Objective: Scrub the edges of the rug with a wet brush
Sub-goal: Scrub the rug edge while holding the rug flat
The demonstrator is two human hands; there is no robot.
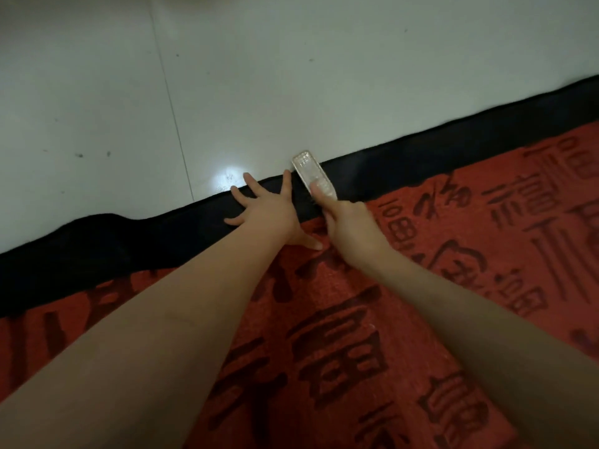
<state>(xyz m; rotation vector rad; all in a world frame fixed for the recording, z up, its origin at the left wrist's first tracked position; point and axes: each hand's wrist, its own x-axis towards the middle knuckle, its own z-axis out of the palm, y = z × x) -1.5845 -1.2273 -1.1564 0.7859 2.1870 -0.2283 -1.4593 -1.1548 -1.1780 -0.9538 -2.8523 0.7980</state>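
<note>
A: Nearest the camera?

B: Two bare forearms reaching forward over a red pile rug with dark woven characters (356, 319), spread flat on the floor.

A: And the left hand (269, 212)?

B: Laid flat, fingers straight and fanned wide, pressing on the rug's black border band (129, 241). Fingertips at the band's far edge, thumb pointing back onto the red pile. Grip relaxed, nothing in it.

A: The right hand (350, 225)?

B: Just beside the left, nearly touching at the thumb. Grip closed round the near end of a clear plastic oblong scrubbing brush (312, 178), thumb lying along its top.

A: Where exactly is the brush?

B: On the black border, just right of the left hand's index finger. Angled away from the body, far end reaching the rug's edge where the floor begins. Dark bristles just visible beneath the near end, against the band.

A: Wet?

B: Cannot tell from this view.

A: Farther out?

B: Pale glossy tiled floor (291, 76), one grout line running away on the left, a bright light reflection just beyond the left fingertips, a few small dark specks scattered about.
</note>
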